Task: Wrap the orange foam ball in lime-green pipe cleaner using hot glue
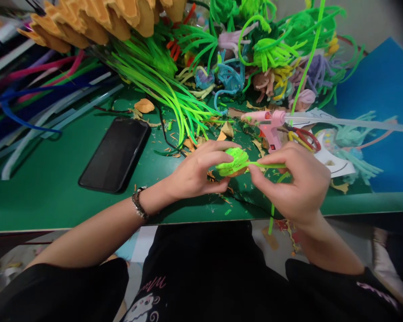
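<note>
green pipe-cleaner coil point(233, 162) is right in the middle of the shot, held up just over the near edge of the green table point(36, 197). the left hand point(196, 172) has it pinched, thumb underneath and fingers curled over the top, so the coil pokes out to the right of the fingertips rather than sitting in the palm. there's something orange-ish under the coil, but I can't make out what it is.

a loose end point(268, 165) of the same fuzzy stem runs straight out of the coil to the right hand point(295, 183), which is closed tight on it between thumb and forefinger, just beside the coil. the two hands are nearly touching. more of the green stem hangs down below the right hand, past the table edge.

other stuff around:
- pink glue gun point(268, 127) lying just behind the hands, with red-handled scissors point(305, 136) next to it
- black phone point(116, 154) face up, off to the left of the left hand
- a big bundle of green stems point(161, 89) fanning down from the pile at the back
- orange scraps point(144, 106) scattered all over the table
- beaded bracelet point(139, 205) on the left wrist
</note>
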Motion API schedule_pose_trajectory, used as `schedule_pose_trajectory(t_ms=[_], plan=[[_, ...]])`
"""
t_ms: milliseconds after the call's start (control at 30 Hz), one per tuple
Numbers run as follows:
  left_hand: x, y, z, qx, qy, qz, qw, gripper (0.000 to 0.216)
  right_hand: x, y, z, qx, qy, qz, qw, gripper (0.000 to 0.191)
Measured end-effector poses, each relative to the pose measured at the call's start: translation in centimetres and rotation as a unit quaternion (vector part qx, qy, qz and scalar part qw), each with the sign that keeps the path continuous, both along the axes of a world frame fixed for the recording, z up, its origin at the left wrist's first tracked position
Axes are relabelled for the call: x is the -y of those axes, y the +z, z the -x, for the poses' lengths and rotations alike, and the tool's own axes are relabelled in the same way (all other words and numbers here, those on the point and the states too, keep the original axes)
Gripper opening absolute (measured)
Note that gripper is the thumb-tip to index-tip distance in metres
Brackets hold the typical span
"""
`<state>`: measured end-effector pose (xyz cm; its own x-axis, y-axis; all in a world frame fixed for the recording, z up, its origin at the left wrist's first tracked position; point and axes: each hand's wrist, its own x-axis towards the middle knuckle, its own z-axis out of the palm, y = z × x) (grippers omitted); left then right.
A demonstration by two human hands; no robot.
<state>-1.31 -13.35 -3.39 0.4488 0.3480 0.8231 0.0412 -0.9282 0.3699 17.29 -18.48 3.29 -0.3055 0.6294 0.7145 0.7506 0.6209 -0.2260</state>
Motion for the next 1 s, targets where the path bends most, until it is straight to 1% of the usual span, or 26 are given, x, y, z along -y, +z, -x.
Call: schedule_pose_trajectory(t_ms=[200, 333, 400, 467, 533, 600, 633, 800, 1000], plan=[[0.1, -0.4, 0.0, 0.005, -0.028, 0.046, 0.999, 0.070, 0.0, 0.0, 0.1, -0.002, 0.002, 0.008, 1.000, 0.013], [0.4, -0.6, 0.0, 0.023, -0.026, 0.102, 0.994, 0.074, -0.1, 0.1, -0.2, -0.009, 0.012, 0.017, 1.000, 0.009], [0.5, -0.7, -0.1, 0.031, -0.016, 0.130, 0.991, 0.073, -0.2, 0.1, -0.4, -0.006, 0.004, 0.005, 1.000, 0.010], [0.6, -0.7, -0.1, 0.039, -0.003, 0.147, 0.988, 0.071, -0.1, 0.1, -0.7, 0.003, -0.023, -0.026, 0.999, 0.016], [0.6, -0.7, -0.1, 0.042, 0.014, 0.152, 0.987, 0.069, 0.1, -0.1, -0.9, 0.024, -0.040, -0.074, 0.996, 0.019], [0.6, -0.8, -0.1, 0.038, 0.027, 0.151, 0.987, 0.068, 0.4, -0.4, -0.9, 0.053, -0.036, -0.116, 0.991, 0.020], [0.6, -0.8, -0.1, 0.037, 0.031, 0.149, 0.988, 0.067, 0.5, -0.7, -0.9, 0.064, -0.034, -0.125, 0.990, 0.019], [0.7, -1.0, -0.3, 0.036, 0.042, 0.145, 0.988, 0.063, 1.0, -1.8, -0.1, 0.055, -0.042, -0.093, 0.993, 0.018], [0.6, -0.5, -0.2, 0.015, 0.042, 0.118, 0.992, 0.061, 0.9, -2.2, 0.2, 0.054, -0.040, -0.089, 0.994, 0.021]])
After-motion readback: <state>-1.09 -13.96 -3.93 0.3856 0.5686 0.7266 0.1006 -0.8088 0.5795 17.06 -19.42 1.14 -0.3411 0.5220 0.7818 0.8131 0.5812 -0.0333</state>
